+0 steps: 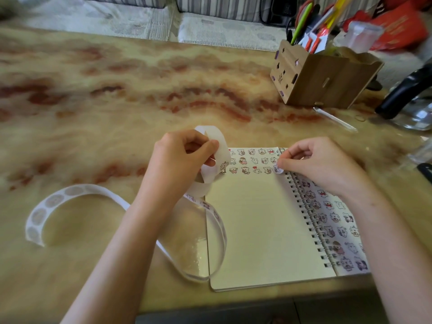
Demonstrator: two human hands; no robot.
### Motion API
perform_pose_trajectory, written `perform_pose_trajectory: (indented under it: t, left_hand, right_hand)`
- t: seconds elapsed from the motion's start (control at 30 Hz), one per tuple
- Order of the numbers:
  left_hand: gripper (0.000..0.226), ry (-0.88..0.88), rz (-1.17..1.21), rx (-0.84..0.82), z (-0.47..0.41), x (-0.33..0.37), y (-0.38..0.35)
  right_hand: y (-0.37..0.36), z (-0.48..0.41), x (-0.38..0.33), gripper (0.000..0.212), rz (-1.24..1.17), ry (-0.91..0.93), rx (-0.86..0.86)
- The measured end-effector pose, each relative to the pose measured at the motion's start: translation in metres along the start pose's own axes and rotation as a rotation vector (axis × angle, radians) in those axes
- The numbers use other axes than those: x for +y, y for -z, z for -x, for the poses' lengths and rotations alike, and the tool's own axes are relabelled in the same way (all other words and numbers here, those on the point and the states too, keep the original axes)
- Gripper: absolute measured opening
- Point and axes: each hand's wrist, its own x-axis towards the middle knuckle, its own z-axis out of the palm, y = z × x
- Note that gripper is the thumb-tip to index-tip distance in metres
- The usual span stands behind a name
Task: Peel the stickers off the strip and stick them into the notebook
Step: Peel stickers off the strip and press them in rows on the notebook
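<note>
An open spiral notebook [257,230] lies on the marble-patterned table near its front edge. Three rows of small cartoon stickers [252,161] run across the top of its cream left page. My left hand [184,157] is shut on the long white sticker strip [210,174], which curls above the hand and loops down over the table to the left. My right hand [313,160] presses a round sticker [277,170] onto the page beside the spiral binding, at the right end of the third row. The right page also carries several stickers.
A wooden pen holder [322,78] with pens stands at the back right. A dark-handled metal object [411,99] sits at the right edge. A clear plastic strip [334,119] lies in front of the holder. A striped sofa is beyond the table.
</note>
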Motion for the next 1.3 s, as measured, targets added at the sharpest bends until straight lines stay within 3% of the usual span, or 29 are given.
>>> perform_pose_trajectory:
  t: [0.83,1.17,1.3]
  left_hand:
    - [0.017,-0.014,0.025,0.005,0.001,0.001,0.0]
    - [0.016,-0.005,0.032,0.001,0.0,0.001,0.0]
    - [0.015,-0.001,0.033,0.004,0.0,0.001,0.0]
  right_hand:
    - [-0.014,0.004,-0.008,0.01,0.201,0.018,0.128]
    - [-0.012,0.004,-0.001,0.006,0.179,0.006,0.09]
    - [-0.012,0.003,0.001,0.028,0.168,-0.008,0.093]
